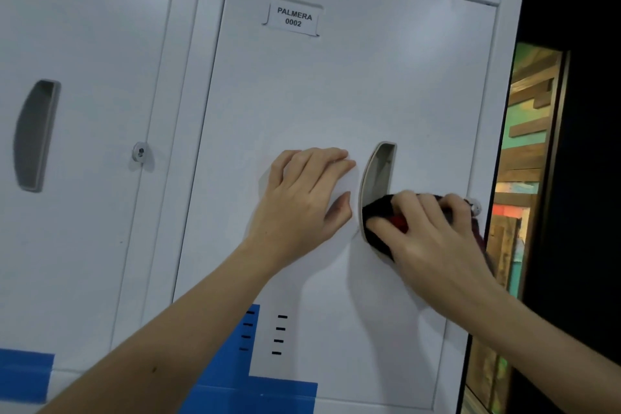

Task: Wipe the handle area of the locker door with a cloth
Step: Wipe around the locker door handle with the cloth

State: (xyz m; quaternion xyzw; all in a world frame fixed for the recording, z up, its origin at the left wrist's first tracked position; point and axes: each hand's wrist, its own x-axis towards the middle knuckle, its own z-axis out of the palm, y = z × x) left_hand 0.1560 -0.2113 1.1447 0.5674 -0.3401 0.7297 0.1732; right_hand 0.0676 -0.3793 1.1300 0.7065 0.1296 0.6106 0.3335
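1. Risk of wiping only half the handle (379, 166): cloth (378, 212) bunched into the lower end of the recess, with the upper pocket uncovered.
2. Could snag on the small metal lock (474, 207) just beside the right knuckles, given the loose dark fold of cloth hanging close under it.
3. Might lose the cloth from the grip on a hard stroke against the rim of the recess, since only a wad of it shows between the fingers and how much lies under the palm cannot be told.
4. Might rattle or shift the locker door (336, 84) under a strong push. Probably the reason for the bracing palm beside the handle.
5. Left hand (302, 198): laid flat on the door just left of the handle, fingers straight and close together, holding nothing.
6. Right hand (426, 228): fingers curled round the cloth, pressing it into the bottom of the handle recess.
7. Cloth, dark with a touch of red: gripped under the right fingers, inside the lower recess, apart from the left hand, with the handle's curved rim between the two.
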